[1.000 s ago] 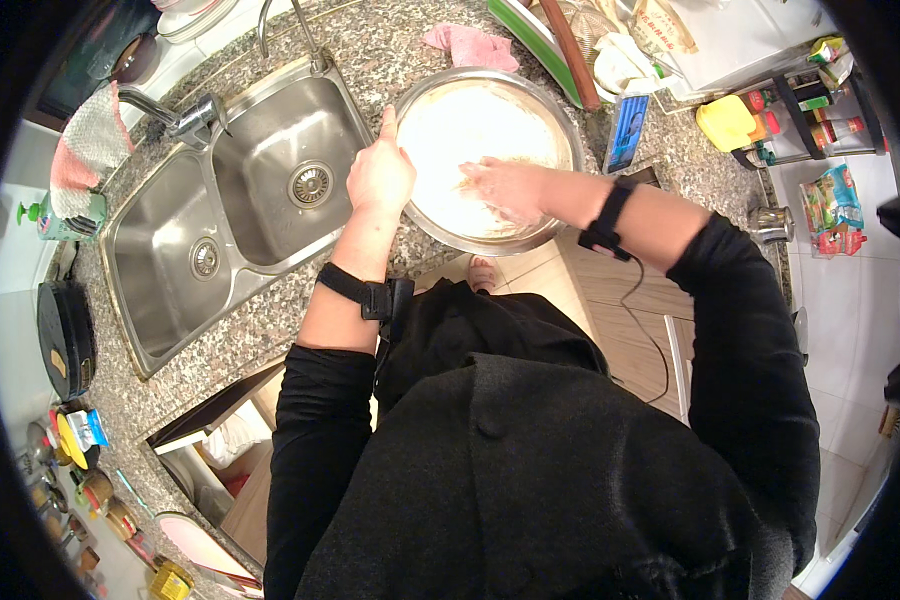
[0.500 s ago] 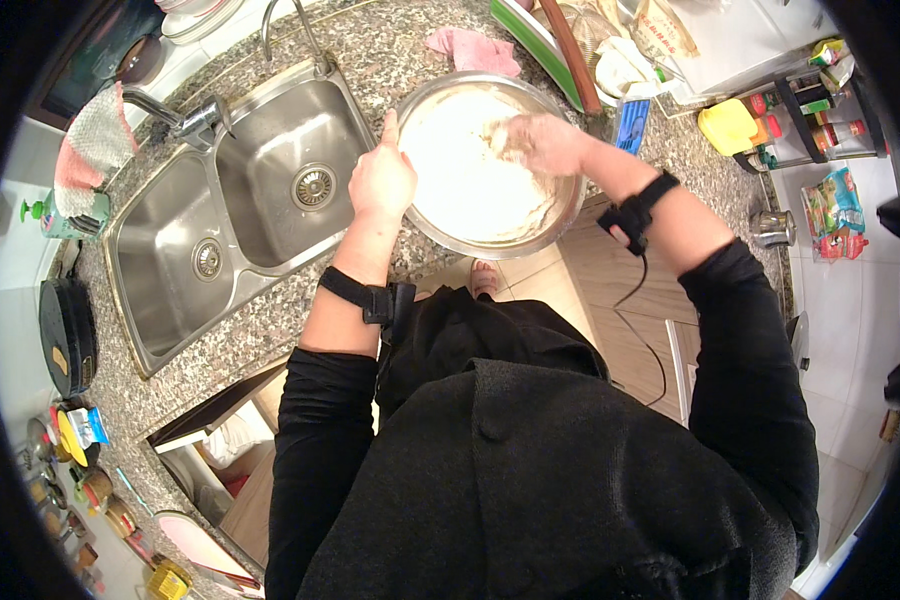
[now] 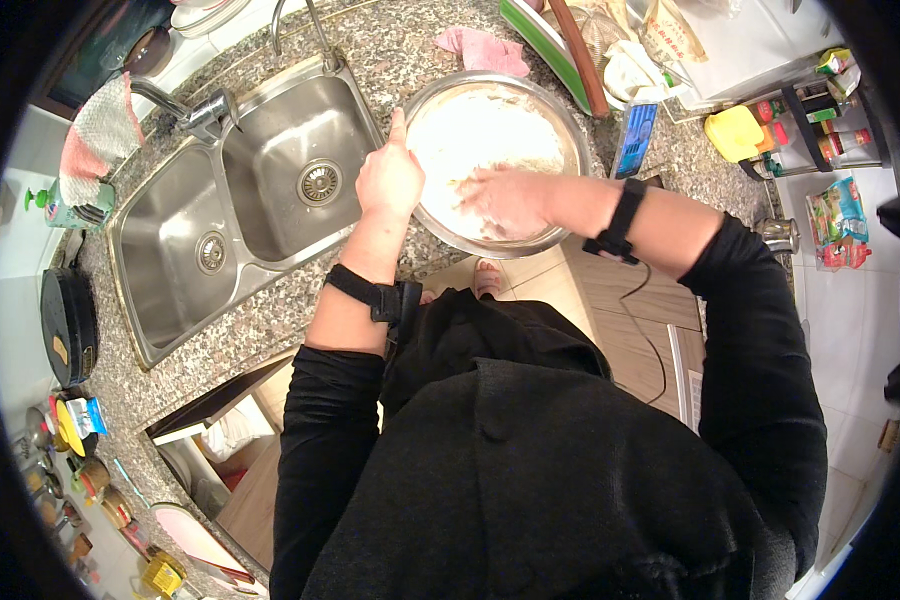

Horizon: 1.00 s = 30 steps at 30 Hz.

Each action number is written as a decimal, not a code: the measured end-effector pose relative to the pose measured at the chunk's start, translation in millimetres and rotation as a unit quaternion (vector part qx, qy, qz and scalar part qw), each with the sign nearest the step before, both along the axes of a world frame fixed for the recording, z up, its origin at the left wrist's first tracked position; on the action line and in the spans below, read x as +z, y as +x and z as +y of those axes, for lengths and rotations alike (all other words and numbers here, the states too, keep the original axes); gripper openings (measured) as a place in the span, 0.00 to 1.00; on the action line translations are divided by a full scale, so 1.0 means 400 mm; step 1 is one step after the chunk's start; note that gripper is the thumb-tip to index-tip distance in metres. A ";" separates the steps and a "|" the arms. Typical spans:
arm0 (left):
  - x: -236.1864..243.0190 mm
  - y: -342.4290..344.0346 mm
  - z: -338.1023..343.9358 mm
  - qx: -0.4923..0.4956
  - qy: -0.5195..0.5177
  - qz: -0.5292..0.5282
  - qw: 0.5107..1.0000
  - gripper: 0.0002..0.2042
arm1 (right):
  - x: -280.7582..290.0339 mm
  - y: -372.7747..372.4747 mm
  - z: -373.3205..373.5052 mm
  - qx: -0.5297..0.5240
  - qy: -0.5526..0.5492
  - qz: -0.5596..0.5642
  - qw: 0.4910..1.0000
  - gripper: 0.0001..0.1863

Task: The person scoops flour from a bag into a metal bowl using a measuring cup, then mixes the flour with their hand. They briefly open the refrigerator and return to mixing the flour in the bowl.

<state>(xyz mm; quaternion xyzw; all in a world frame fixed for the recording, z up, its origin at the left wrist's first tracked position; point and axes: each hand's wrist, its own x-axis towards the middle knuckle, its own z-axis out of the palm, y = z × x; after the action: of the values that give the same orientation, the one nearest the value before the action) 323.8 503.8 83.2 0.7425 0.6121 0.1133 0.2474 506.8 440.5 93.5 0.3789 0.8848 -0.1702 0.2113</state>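
Note:
A wide metal bowl point(image 3: 574, 130) stands at the counter's front edge, holding white flour-like powder point(image 3: 475, 130) that glares brightly. My left hand point(image 3: 390, 180) grips the bowl's left rim, its index finger stretched along the edge and its other fingers curled. Inside the bowl, toward the near side, my right hand point(image 3: 510, 203) reaches down into the powder. Its fingers look spread and bent, with their tips whitened and partly buried; nothing solid shows between them.
Left of the bowl is a double steel sink point(image 3: 270, 130) with a tap point(image 3: 210, 115). A pink cloth point(image 3: 482, 50) lies behind the bowl. A blue-screened device point(image 3: 635, 140), a green-edged board point(image 3: 545, 50) and a brown wooden handle point(image 3: 578, 60) are close on its right. Spice rack point(image 3: 820, 125) at far right.
My right hand has swept from the bowl's right side to its near middle, through the powder. The left hand keeps its grip on the rim. The view has shifted slightly.

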 end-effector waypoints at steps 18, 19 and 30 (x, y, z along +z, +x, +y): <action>-0.002 0.004 0.003 0.004 -0.006 0.016 1.000 0.30 | 0.016 0.125 -0.018 -0.099 -0.039 -0.010 0.994 0.34; -0.002 0.004 0.000 0.002 -0.009 0.014 1.000 0.30 | 0.008 0.107 -0.031 -0.065 -0.036 0.010 0.997 0.33; -0.008 -0.005 -0.002 -0.010 0.006 0.013 1.000 0.29 | -0.017 0.111 0.100 -0.062 0.137 -0.090 0.984 0.23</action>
<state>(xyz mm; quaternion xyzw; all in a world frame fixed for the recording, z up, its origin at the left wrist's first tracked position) 321.8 503.0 80.1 0.7513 0.6074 0.1050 0.2360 551.1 480.7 86.6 0.4724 0.8516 -0.0251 0.2256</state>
